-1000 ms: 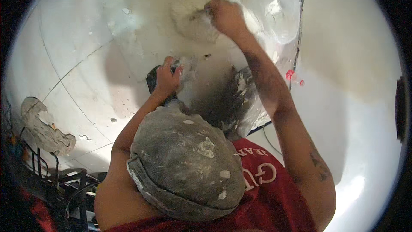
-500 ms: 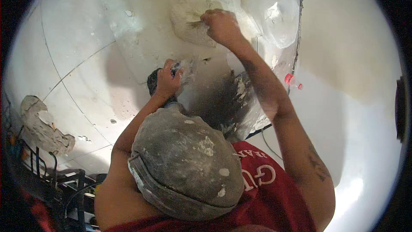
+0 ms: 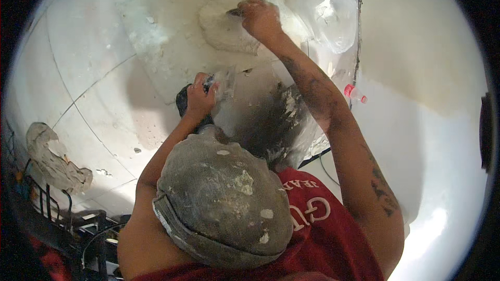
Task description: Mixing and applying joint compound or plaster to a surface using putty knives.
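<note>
My right hand (image 3: 260, 18) is closed on a small dark tool (image 3: 235, 12), mostly hidden by the fingers. Its exposed end points left over a mound of pale powder (image 3: 224, 28), spread on a whitish sheet or board. Closer to me, my left hand (image 3: 201, 95) is wrapped round a clear, flat-looking piece (image 3: 225, 80) with a dark part at the fingers; its kind cannot be made out. Below that hand lies a black shoe or sandal (image 3: 182, 100). My bent knee, in dusty grey trousers (image 3: 224, 192), fills the lower middle.
A clear plastic bag (image 3: 328, 15) lies right of the powder. Beyond the sheet's dark edge is a small clear bottle with a red label (image 3: 355, 93). At left, a crumpled grey-brown cloth or sack (image 3: 57, 158) lies on the tiles. Black metal frames (image 3: 94, 229) stand lower left.
My right hand has moved up across the powder, and more of the dark tool's end shows. My left hand keeps its grip on the clear piece. The whole view has shifted slightly.
</note>
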`<action>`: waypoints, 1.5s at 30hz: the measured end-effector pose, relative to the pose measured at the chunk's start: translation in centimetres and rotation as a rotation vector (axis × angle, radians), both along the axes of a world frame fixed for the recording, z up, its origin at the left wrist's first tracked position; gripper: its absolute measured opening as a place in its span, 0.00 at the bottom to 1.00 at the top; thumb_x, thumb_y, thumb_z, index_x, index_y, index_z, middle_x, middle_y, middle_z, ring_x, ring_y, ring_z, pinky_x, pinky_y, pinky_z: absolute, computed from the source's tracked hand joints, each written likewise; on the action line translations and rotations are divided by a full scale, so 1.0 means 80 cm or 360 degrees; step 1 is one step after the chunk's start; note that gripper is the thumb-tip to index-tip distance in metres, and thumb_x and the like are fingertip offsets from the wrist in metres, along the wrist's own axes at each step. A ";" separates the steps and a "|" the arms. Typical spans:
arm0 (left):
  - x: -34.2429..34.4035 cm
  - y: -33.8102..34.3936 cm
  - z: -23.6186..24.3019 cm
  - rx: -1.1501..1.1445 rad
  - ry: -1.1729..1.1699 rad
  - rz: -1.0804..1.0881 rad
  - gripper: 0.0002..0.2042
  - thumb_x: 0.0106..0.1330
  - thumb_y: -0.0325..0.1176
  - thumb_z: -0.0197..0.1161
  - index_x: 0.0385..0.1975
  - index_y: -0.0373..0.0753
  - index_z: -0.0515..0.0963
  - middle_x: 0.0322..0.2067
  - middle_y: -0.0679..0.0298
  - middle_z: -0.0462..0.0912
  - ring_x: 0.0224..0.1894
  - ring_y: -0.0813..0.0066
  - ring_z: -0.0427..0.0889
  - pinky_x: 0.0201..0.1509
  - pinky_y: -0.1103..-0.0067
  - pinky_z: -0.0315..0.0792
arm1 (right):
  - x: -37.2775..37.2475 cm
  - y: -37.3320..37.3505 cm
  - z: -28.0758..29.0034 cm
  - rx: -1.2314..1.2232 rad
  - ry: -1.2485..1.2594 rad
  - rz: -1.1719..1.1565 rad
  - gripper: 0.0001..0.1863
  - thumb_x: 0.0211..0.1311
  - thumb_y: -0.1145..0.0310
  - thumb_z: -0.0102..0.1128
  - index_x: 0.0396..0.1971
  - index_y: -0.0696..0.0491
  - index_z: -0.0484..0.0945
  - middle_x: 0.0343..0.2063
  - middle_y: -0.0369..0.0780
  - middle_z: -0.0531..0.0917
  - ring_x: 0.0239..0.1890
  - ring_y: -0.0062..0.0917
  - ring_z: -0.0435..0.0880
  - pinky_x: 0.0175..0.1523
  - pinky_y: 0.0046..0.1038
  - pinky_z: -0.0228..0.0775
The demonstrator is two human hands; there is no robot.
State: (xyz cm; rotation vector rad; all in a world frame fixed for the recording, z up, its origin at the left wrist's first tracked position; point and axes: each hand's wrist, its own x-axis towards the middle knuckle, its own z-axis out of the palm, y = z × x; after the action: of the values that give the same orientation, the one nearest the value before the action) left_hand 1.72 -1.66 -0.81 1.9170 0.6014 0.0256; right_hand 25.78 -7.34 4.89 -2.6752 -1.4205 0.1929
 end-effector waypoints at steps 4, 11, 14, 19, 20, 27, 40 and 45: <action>0.000 0.000 0.008 0.0116 -0.0120 -0.0052 0.12 0.54 0.33 0.56 0.34 0.35 0.66 0.26 0.50 0.72 0.26 0.48 0.72 0.30 0.65 0.64 | 0.013 0.000 0.010 0.0042 0.0042 -0.0109 0.10 0.42 0.70 0.53 0.28 0.51 0.77 0.28 0.40 0.78 0.33 0.35 0.77 0.37 0.36 0.69; 0.002 -0.001 0.014 0.0054 -0.0076 -0.0002 0.12 0.52 0.32 0.56 0.34 0.35 0.66 0.26 0.51 0.72 0.23 0.50 0.72 0.26 0.66 0.65 | -0.018 -0.015 0.012 -0.0014 0.0042 -0.0272 0.12 0.44 0.68 0.55 0.32 0.49 0.77 0.32 0.39 0.77 0.38 0.34 0.75 0.42 0.36 0.67; 0.011 -0.003 0.014 -0.0002 -0.0157 -0.0002 0.12 0.51 0.31 0.56 0.34 0.35 0.66 0.26 0.52 0.73 0.23 0.51 0.73 0.26 0.67 0.66 | -0.067 -0.031 -0.020 -0.0467 -0.0275 -0.0028 0.21 0.42 0.72 0.54 0.42 0.45 0.72 0.44 0.38 0.72 0.50 0.32 0.67 0.52 0.43 0.55; -0.007 0.005 -0.001 0.0182 -0.0152 -0.0125 0.12 0.51 0.31 0.56 0.33 0.34 0.67 0.26 0.52 0.73 0.24 0.51 0.74 0.26 0.67 0.67 | -0.007 -0.006 0.015 -0.0309 0.0277 -0.0121 0.17 0.39 0.72 0.53 0.35 0.45 0.77 0.38 0.36 0.77 0.43 0.30 0.74 0.41 0.38 0.65; -0.007 0.003 0.001 0.0328 -0.0257 -0.0203 0.12 0.51 0.31 0.56 0.33 0.34 0.67 0.26 0.53 0.73 0.24 0.51 0.74 0.26 0.67 0.67 | -0.016 -0.010 0.010 -0.0275 0.0106 -0.0163 0.17 0.39 0.72 0.53 0.34 0.46 0.77 0.36 0.36 0.78 0.41 0.30 0.75 0.41 0.38 0.65; -0.012 -0.005 0.000 0.0137 0.0045 -0.0046 0.13 0.52 0.34 0.56 0.34 0.35 0.67 0.26 0.52 0.73 0.26 0.52 0.75 0.28 0.65 0.66 | -0.006 -0.007 0.020 -0.0258 0.0213 -0.0075 0.14 0.39 0.71 0.56 0.31 0.47 0.78 0.29 0.38 0.79 0.37 0.35 0.77 0.41 0.39 0.67; 0.003 -0.003 0.005 0.0000 0.0040 -0.0108 0.13 0.53 0.34 0.56 0.35 0.34 0.66 0.24 0.48 0.73 0.24 0.46 0.73 0.26 0.64 0.66 | -0.027 -0.022 -0.001 -0.0318 0.0102 0.0057 0.14 0.38 0.74 0.50 0.30 0.49 0.77 0.28 0.40 0.78 0.36 0.33 0.77 0.38 0.37 0.68; -0.005 0.000 0.001 -0.0096 0.0003 -0.0007 0.12 0.53 0.33 0.56 0.34 0.34 0.66 0.23 0.49 0.73 0.24 0.48 0.74 0.26 0.65 0.67 | -0.004 -0.014 0.014 -0.0266 0.0195 0.0126 0.16 0.36 0.75 0.50 0.30 0.49 0.77 0.29 0.39 0.78 0.37 0.32 0.76 0.39 0.38 0.67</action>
State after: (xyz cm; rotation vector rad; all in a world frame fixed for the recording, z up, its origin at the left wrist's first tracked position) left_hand 1.35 -1.63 -0.73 1.8601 0.5930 0.0028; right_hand 25.47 -8.45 5.99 -2.6826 -1.5358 0.4945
